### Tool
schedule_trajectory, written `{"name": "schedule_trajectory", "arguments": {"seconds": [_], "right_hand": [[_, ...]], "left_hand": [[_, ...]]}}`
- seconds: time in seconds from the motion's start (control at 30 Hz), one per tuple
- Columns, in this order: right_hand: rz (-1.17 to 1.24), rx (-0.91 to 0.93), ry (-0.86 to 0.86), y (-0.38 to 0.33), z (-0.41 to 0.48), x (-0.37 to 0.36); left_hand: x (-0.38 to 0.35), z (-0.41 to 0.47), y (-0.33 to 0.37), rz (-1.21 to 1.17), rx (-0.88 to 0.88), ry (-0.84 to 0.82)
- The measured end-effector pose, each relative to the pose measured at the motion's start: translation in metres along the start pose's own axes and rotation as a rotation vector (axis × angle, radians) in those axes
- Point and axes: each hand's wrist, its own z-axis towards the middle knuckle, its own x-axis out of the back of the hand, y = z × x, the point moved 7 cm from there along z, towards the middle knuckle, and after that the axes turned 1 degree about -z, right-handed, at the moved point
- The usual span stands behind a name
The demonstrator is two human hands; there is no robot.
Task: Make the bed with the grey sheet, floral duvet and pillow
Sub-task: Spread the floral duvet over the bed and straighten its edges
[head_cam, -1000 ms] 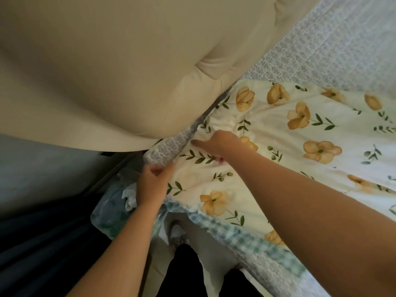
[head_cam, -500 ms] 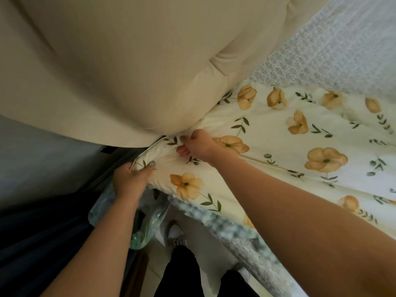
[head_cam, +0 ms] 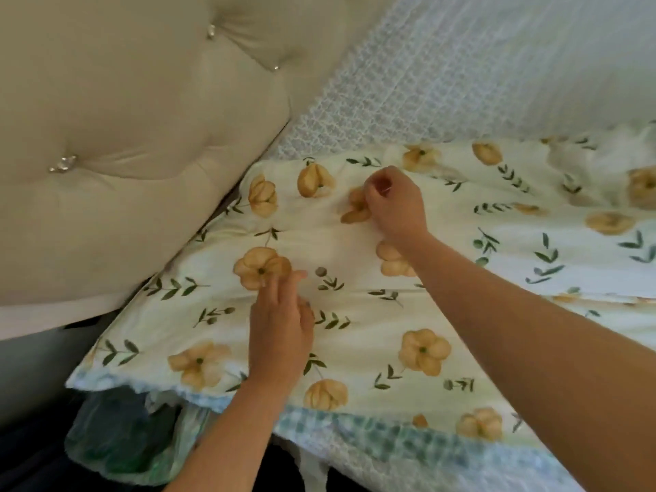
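The floral duvet (head_cam: 355,278), cream with orange flowers and green leaves, lies spread over the near corner of the bed, up against the headboard. The grey patterned sheet (head_cam: 443,83) shows bare beyond the duvet's far edge. My left hand (head_cam: 280,324) rests flat on the duvet with fingers extended, holding nothing. My right hand (head_cam: 394,204) is further in, fingers pinched on a fold of the duvet near an orange flower. No pillow is in view.
The beige tufted headboard (head_cam: 142,136) fills the upper left. A green-checked border (head_cam: 372,438) runs along the duvet's near edge over the bedside. A greenish plastic bag (head_cam: 124,438) sits on the floor at the bed's corner.
Both hands have let go of the duvet corner at the headboard and moved onto the top of the duvet. The corner now lies flat; the view has shifted up and right.
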Motion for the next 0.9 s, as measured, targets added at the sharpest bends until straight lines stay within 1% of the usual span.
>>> {"name": "schedule_trajectory", "arguments": {"seconds": [0.03,0.07,0.17,0.23,0.33,0.4,0.43,0.5,0.57,0.63,0.67,0.73,0.83,0.87,0.9], "right_hand": [[-0.07,-0.02,0.048,0.025,0.016,0.03],[-0.165,-0.03,0.033,0.043,0.029,0.047],[-0.419,-0.066,-0.166,0.097,0.064,0.083],[-0.501,-0.031,-0.213,0.12,0.089,0.108],[-0.588,0.063,-0.256,0.132,0.115,0.121],[-0.668,0.094,-0.29,0.149,0.13,0.127],[-0.699,0.109,-0.323,0.158,0.135,0.124],[-0.766,0.143,-0.382,0.173,0.14,0.113],[-0.857,0.182,-0.398,0.183,0.138,0.104],[-0.861,0.193,-0.34,0.183,0.124,0.105],[-0.809,0.17,-0.284,0.186,0.115,0.112],[-0.72,0.146,-0.194,0.188,0.086,0.119],[-0.67,0.157,-0.076,0.199,0.029,0.126],[-0.653,0.139,-0.047,0.205,0.011,0.128],[-0.641,0.109,-0.019,0.213,-0.006,0.131]], "left_hand": [[-0.017,0.009,0.024,0.008,-0.058,-0.047],[-0.027,0.017,0.036,0.019,-0.098,-0.078],[-0.053,0.045,0.08,0.058,-0.176,-0.096],[-0.069,0.072,0.115,0.052,-0.226,-0.082],[-0.079,0.119,0.153,0.065,-0.336,-0.039],[-0.101,0.155,0.174,0.105,-0.337,-0.055],[-0.11,0.17,0.178,0.143,-0.31,-0.091],[-0.132,0.199,0.173,0.236,-0.24,-0.213],[-0.148,0.216,0.165,0.335,-0.184,-0.334],[-0.162,0.223,0.162,0.403,-0.18,-0.422],[-0.175,0.226,0.167,0.433,-0.19,-0.48],[-0.19,0.224,0.175,0.575,-0.22,-0.574],[-0.206,0.203,0.189,0.775,-0.38,-0.705],[-0.212,0.191,0.192,0.793,-0.411,-0.789],[-0.216,0.178,0.195,0.755,-0.393,-0.907]]}}
